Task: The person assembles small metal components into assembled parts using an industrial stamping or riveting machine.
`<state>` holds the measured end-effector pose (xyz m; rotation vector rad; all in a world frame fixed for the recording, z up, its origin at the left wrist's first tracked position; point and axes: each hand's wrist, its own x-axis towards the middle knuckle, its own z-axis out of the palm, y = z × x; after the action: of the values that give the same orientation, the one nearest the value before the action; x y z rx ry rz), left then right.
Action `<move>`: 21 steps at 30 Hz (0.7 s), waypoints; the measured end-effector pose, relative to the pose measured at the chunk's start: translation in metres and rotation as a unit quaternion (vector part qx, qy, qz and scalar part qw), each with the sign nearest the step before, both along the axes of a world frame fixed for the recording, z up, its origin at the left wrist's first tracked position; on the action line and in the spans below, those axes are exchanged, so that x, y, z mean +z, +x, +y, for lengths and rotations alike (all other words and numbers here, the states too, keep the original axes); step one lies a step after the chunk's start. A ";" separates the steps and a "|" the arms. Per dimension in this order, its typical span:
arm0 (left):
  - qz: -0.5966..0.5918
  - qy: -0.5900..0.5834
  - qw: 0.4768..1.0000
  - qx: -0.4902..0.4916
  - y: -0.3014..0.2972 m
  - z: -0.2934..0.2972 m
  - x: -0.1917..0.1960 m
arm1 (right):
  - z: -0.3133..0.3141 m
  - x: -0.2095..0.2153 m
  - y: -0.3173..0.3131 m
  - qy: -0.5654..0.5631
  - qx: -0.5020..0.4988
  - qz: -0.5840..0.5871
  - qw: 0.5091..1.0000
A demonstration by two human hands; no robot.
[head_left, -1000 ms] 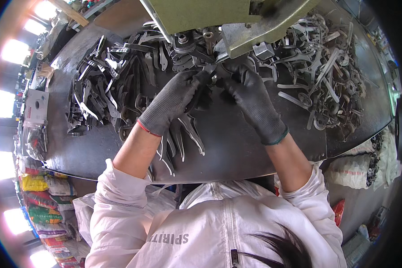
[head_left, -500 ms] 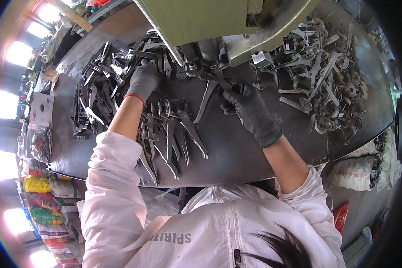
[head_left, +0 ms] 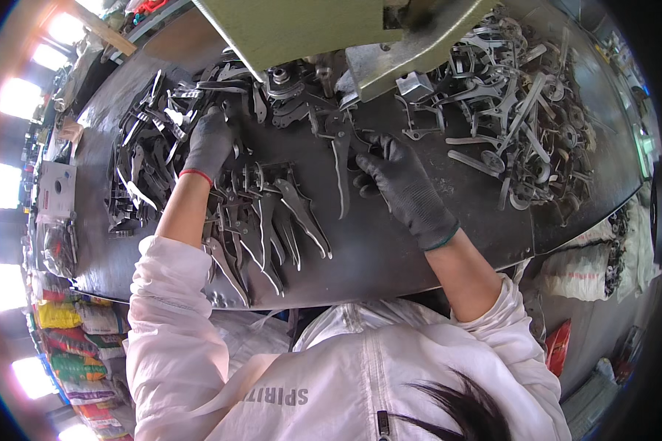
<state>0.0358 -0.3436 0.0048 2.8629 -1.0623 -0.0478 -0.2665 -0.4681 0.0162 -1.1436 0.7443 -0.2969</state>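
Reaching into the heap of loose dark steel plier halves (head_left: 154, 158), the gloved left hand (head_left: 210, 140) curls its fingers over one, while the gloved right hand (head_left: 397, 180) pinches an assembled grey metal plier (head_left: 340, 165) under the green press (head_left: 324, 29); seemingly mid-feeding, needing precise seating.

L hand (head_left: 210, 143): dark knit glove w/ red cuff edge, palm down, fingers curled, reaching far fwd-left. L forearm bare, nearly straight, white sleeve pushed back to elbow. R hand (head_left: 399, 180): same dark glove, green-edged cuff, palm down, fingers (head_left: 371, 147) spread and bent, tips pointing up-left. R forearm bare, angled in from lower right, white sleeve bunched at elbow. Hands well apart.
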 end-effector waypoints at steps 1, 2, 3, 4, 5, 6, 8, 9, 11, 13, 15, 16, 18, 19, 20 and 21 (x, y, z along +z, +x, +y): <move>0.002 0.009 1.000 -0.007 -0.002 0.000 0.000 | 0.002 -0.002 -0.001 0.004 -0.001 -0.005 1.000; 0.003 0.017 1.000 -0.014 -0.004 -0.001 -0.001 | 0.002 -0.003 -0.002 0.005 -0.005 -0.004 1.000; 0.002 0.010 1.000 -0.022 -0.008 -0.001 -0.003 | 0.002 -0.003 -0.003 0.011 0.002 0.001 1.000; 0.001 0.008 1.000 -0.025 -0.006 0.001 -0.004 | 0.002 -0.002 -0.002 0.015 0.011 0.003 1.000; 0.014 -0.001 1.000 0.004 0.000 0.005 -0.003 | 0.003 -0.003 -0.001 0.013 0.008 0.002 1.000; 0.027 -0.011 0.999 0.035 0.005 0.010 -0.001 | 0.005 -0.003 0.001 -0.003 0.009 0.001 1.000; 0.110 -0.058 0.990 0.059 -0.018 0.010 0.031 | 0.005 -0.004 0.000 -0.021 0.002 0.007 1.000; 0.072 -0.086 0.994 0.003 -0.005 0.017 0.026 | 0.006 -0.002 -0.001 -0.013 -0.004 -0.005 1.000; 0.033 -0.117 0.991 -0.052 -0.008 0.029 0.037 | 0.014 0.001 0.003 -0.009 -0.010 -0.019 1.000; 0.289 -0.191 0.937 -0.046 -0.047 0.041 0.067 | 0.020 -0.005 0.007 0.011 -0.034 -0.066 0.997; 0.304 -0.206 0.924 -0.103 -0.080 0.053 0.084 | 0.020 -0.015 0.009 0.038 -0.025 -0.126 0.991; 0.315 -0.219 0.910 -0.159 -0.095 0.059 0.087 | 0.019 -0.016 0.010 0.066 -0.016 -0.188 0.980; 0.368 -0.261 0.883 -0.131 -0.121 0.069 0.083 | -0.008 -0.003 0.006 0.202 -0.118 -0.235 0.944; 0.417 -0.299 0.852 -0.104 -0.132 0.071 0.081 | -0.026 0.002 0.003 0.333 -0.219 -0.274 0.875; 0.415 -0.301 0.853 -0.102 -0.139 0.066 0.075 | -0.050 0.003 0.002 0.339 -0.241 -0.285 0.864; 0.437 -0.312 0.829 -0.156 -0.144 0.059 0.062 | -0.073 0.003 0.007 0.347 -0.259 -0.294 0.852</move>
<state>-0.1081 -0.2845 0.0667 1.7145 -1.0246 -0.7822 -0.2597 -0.5415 0.0197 -0.1104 0.5187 -0.7258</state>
